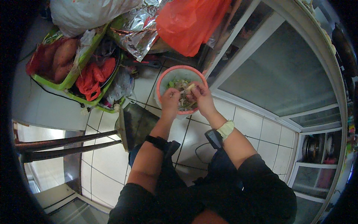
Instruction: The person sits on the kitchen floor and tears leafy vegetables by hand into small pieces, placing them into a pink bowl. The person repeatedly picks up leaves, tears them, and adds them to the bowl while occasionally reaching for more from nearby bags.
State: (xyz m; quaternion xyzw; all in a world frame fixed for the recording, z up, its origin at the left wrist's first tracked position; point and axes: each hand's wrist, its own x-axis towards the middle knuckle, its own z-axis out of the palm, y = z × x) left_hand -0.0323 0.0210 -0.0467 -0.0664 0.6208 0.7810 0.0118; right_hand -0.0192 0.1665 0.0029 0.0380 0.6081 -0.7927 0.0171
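Note:
A round bin with a pink rim point(181, 67) stands on the floor in front of me, lined with a pale plastic bag. Green leaves and dry brownish vegetable scraps point(179, 83) lie inside it. Both of my hands are over its opening. My right hand point(205, 98) grips a small pale-yellow piece of food point(191, 87), perhaps a garlic clove, between thumb and fingers. Close beside it, my left hand point(169, 101) has its fingertips drawn together; blur hides whether anything is pinched in them.
Left of the bin, a green rack point(65, 84) holds a red net bag of large brownish produce point(60, 57) and a red plastic bag point(96, 75). A larger red bag point(193, 25) hangs ahead. A stool point(134, 123) stands at left, a glass-panelled cabinet point(268, 75) at right.

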